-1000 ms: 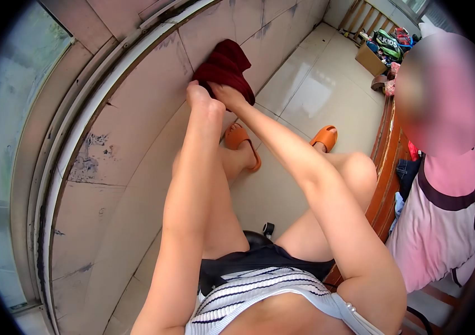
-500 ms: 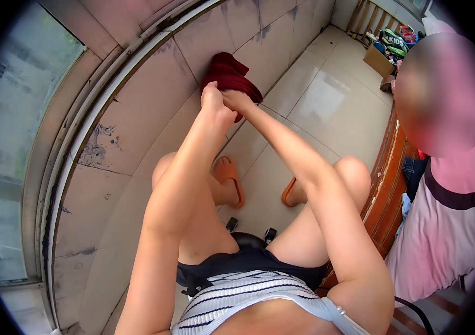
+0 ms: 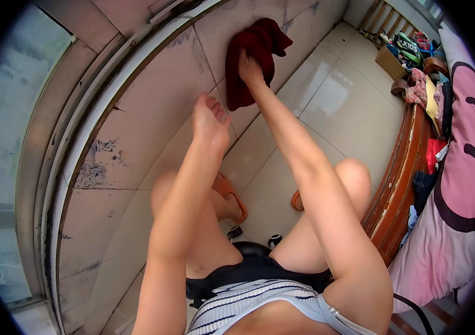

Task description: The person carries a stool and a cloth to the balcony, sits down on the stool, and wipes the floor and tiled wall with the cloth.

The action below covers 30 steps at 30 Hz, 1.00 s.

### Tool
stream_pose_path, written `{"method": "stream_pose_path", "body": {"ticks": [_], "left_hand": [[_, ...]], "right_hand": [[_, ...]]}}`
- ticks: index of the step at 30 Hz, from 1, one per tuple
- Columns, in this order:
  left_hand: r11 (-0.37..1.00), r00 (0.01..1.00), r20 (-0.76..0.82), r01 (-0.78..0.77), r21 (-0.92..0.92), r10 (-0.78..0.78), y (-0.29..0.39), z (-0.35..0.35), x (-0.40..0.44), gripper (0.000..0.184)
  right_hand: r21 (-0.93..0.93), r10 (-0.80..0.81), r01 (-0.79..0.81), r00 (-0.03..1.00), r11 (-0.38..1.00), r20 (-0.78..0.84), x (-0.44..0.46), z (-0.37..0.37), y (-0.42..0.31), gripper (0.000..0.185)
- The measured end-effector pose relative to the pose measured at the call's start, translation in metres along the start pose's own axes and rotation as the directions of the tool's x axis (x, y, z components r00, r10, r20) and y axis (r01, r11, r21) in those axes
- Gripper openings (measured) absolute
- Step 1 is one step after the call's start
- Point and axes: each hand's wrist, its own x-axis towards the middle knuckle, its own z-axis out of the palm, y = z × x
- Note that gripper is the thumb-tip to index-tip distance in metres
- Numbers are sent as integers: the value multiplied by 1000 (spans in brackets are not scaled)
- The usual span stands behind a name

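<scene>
A dark red cloth (image 3: 244,84) is spread against the tiled wall (image 3: 165,106), its upper right corner folded over. My right hand (image 3: 250,68) is on the cloth with the arm stretched out; its fingers are bent into the fabric and partly hidden by its folds. To the lower left of the cloth, my left hand (image 3: 210,120) is raised in front of the wall. Its palm shows, the fingers are loosely curled and apart, and nothing is in it.
Dark smudges (image 3: 100,159) mark the wall tiles on the left, below a window frame (image 3: 64,167). On the right runs a wooden bed edge (image 3: 399,184) with clothes and a pink cover (image 3: 466,173). A cardboard box (image 3: 391,62) of items stands at the far end of the floor.
Both hands were together at the bunched cloth. Now my left hand is off it and lower, while my right hand has moved up and right along the wall with the cloth, which is more spread.
</scene>
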Motion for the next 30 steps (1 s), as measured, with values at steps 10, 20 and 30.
{"method": "stream_pose_path", "body": {"ticks": [10, 20, 30], "left_hand": [[997, 986, -148, 77, -10, -77, -4, -28, 8, 40], [987, 989, -5, 146, 66, -146, -5, -33, 9, 61], [995, 991, -97, 94, -28, -97, -12, -33, 5, 43]], "right_hand": [[162, -125, 84, 957, 983, 261, -65, -11, -88, 40], [542, 390, -338, 920, 769, 19, -45, 36, -53, 41], [243, -146, 182, 977, 953, -158, -73, 7, -96, 40]]}}
